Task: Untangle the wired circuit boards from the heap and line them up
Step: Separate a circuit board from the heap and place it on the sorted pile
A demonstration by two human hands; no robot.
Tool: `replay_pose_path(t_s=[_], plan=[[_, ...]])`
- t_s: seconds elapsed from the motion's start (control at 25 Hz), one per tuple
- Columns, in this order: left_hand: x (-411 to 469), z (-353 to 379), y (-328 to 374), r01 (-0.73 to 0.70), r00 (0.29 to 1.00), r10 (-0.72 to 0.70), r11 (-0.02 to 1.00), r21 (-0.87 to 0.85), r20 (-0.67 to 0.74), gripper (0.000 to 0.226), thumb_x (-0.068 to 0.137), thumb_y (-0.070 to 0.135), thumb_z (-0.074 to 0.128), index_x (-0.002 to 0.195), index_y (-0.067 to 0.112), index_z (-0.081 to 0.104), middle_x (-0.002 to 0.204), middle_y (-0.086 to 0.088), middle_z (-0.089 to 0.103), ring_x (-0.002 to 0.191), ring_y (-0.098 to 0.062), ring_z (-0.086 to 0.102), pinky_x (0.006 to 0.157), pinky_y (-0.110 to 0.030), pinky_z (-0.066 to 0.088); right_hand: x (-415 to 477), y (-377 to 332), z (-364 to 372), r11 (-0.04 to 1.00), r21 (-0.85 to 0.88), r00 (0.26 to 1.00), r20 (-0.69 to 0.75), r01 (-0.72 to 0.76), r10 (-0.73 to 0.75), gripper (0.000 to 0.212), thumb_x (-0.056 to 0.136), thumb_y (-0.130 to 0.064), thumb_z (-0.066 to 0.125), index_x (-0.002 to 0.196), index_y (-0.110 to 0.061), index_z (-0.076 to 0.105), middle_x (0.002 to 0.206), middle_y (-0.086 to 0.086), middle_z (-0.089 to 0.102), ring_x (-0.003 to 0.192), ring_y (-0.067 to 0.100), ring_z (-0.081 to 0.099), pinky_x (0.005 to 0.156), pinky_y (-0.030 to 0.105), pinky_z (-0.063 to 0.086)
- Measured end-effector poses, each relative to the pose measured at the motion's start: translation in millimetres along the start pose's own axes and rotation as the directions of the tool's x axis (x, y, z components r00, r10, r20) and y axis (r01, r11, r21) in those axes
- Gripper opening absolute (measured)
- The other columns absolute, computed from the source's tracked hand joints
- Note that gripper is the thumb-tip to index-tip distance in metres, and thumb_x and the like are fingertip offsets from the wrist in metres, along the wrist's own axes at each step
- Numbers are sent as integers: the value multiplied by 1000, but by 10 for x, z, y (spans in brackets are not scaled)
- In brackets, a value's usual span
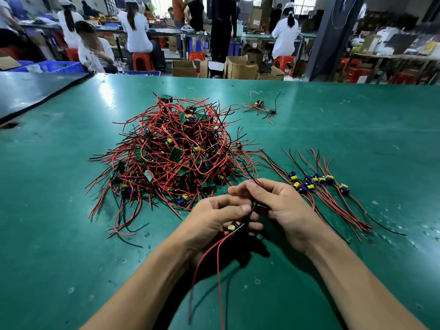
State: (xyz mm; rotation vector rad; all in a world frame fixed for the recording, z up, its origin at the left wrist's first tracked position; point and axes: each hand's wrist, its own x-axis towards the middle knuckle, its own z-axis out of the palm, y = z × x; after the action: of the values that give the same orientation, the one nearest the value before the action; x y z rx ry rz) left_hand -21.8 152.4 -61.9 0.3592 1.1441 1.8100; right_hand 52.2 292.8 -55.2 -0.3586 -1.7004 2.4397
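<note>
A big heap (171, 148) of small green circuit boards tangled in red and black wires lies mid-table. My left hand (214, 217) grips one circuit board (234, 227) with a yellow capacitor; its two red wires hang down toward me. My right hand (273, 206) pinches that board's thin black wire (254, 181) between thumb and forefinger, just in front of the heap. To the right, several wired boards (314, 182) lie side by side in a row, wires fanned out.
A small separate clump of wired boards (260, 107) sits at the far right of the heap. The green table (71, 210) is scuffed; a dark panel (28, 91) adjoins its far left. Beyond are cardboard boxes, red stools and seated people.
</note>
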Motion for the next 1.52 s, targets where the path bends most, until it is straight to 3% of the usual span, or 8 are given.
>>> replay_pose_path(t_s=[0.24,0.48,0.76,1.0,1.12,1.24,1.44,1.52], plan=[[22,-7,-6,-107,985,111,994,38,-135,15,77,2,71,90,6,66,86,-20,71,56,-22,66,49,-27,56,51,28,-41,990,-137,992,-120,13,-30,35,86,-43,67,98,-12,77,95,14,74,69,23,66,63,33,56],[16,-30,-14,-137,975,154,984,110,-162,15,80,1,70,95,3,66,84,-15,70,55,-21,63,53,-25,54,1,13,-47,989,-137,997,-45,52,-59,20,80,-27,77,90,-9,77,79,13,71,64,20,68,57,31,59],[8,0,20,22,996,-16,997,74,-83,10,90,8,64,91,4,72,88,-23,72,67,-29,71,61,-32,61,39,-28,-78,995,-65,991,-101,77,-83,21,79,-39,71,86,-20,78,88,-2,71,67,9,56,59,21,47],[35,-3,-18,-106,977,132,982,158,-166,20,86,-2,63,74,11,72,73,-20,66,57,-26,66,54,-30,57,7,27,-84,975,-220,999,-31,18,-25,34,76,-38,79,100,-15,77,88,6,71,71,18,61,58,25,50],[32,-20,-37,-161,963,205,959,235,-177,6,81,0,72,83,6,71,79,-18,67,66,-27,65,65,-36,56,27,60,-56,971,-227,994,-60,72,-87,27,76,-29,78,96,-11,78,92,11,74,80,18,67,64,25,55],[29,-27,-52,-164,965,215,943,289,-152,18,77,5,77,92,1,69,87,-18,69,75,-27,64,71,-37,56,26,49,-60,987,-149,992,-106,55,-71,21,77,-27,77,90,-11,78,87,12,73,77,20,66,66,28,56],[44,-26,-6,-68,992,76,995,75,-99,14,89,12,65,96,1,66,90,-18,71,69,-24,70,65,-31,60,1,7,-51,996,-89,996,-85,-23,16,24,73,-31,78,90,-14,78,81,7,71,66,15,65,56,26,54],[39,-44,-9,-52,996,58,995,82,-68,7,89,9,64,93,3,64,89,-18,72,70,-25,72,66,-31,60,-2,2,-38,995,-94,997,-72,-44,37,26,73,-33,79,90,-14,78,80,8,70,64,15,64,55,26,54]])
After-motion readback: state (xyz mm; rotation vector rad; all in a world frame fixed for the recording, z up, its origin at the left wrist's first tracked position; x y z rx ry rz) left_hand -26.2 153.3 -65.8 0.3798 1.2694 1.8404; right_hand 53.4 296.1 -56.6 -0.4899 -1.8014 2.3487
